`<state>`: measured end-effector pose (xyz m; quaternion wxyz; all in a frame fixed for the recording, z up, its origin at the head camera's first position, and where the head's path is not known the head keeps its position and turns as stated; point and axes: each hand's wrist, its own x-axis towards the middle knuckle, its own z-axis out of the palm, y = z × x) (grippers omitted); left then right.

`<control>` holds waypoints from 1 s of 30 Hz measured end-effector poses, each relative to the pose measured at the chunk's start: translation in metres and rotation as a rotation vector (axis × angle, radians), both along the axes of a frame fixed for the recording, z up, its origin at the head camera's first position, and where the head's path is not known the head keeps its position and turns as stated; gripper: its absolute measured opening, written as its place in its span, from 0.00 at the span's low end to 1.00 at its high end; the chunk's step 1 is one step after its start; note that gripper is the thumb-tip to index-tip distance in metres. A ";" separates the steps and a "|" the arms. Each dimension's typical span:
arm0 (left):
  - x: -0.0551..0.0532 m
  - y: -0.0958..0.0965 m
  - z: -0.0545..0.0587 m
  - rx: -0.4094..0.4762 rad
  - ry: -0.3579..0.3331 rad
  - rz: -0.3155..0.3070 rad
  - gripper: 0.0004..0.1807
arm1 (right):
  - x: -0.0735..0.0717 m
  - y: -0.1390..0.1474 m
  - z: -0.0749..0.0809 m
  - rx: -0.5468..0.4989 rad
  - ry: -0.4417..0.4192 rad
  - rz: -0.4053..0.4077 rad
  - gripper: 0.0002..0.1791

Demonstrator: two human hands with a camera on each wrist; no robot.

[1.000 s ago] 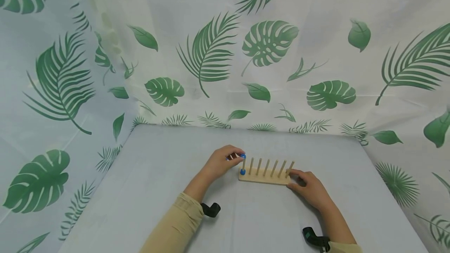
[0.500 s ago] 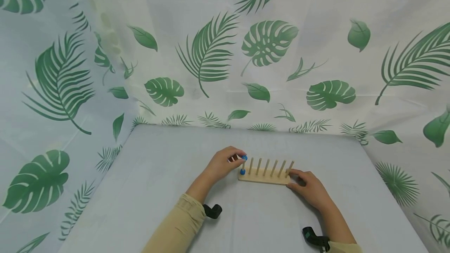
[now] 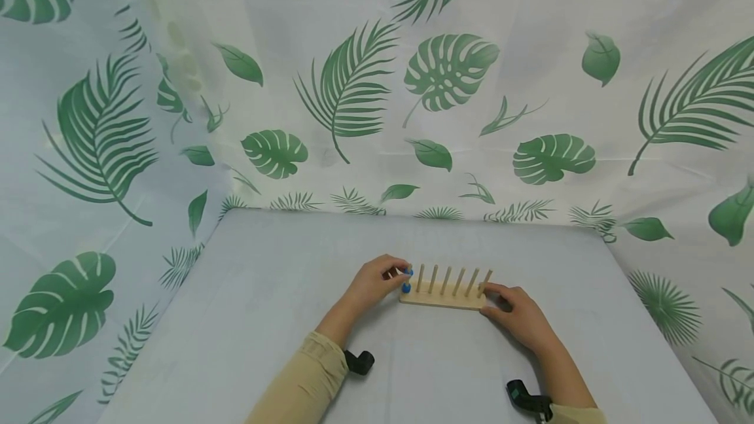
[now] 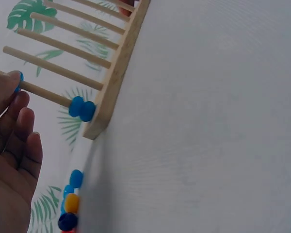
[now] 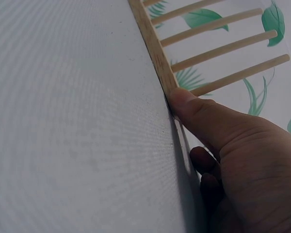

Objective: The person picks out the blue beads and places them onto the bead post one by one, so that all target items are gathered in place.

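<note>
A wooden board with a row of upright pegs lies on the table. Low on its leftmost peg two blue beads sit against each other by the base. My left hand pinches another blue bead between thumb and fingers, with that same peg running through it near the upper end. At the opposite end of the board, my right hand grips the edge, its thumb pressing the near side beside the last peg. The other pegs carry no beads.
Beyond the board's left end, several loose beads in blue, yellow, dark blue and red show in the left wrist view. A pale cloth covers the table. Leaf-printed sheets hang behind and at both sides.
My left hand has come down slightly, and the pinched blue bead has slid from the peg's tip a little way down it. My right hand stays in place on the board.
</note>
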<state>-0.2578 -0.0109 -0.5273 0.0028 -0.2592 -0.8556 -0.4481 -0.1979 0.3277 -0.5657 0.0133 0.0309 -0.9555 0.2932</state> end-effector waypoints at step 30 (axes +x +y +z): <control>0.008 0.003 -0.038 0.034 -0.211 0.103 0.16 | 0.000 0.001 0.001 -0.018 -0.014 0.010 0.33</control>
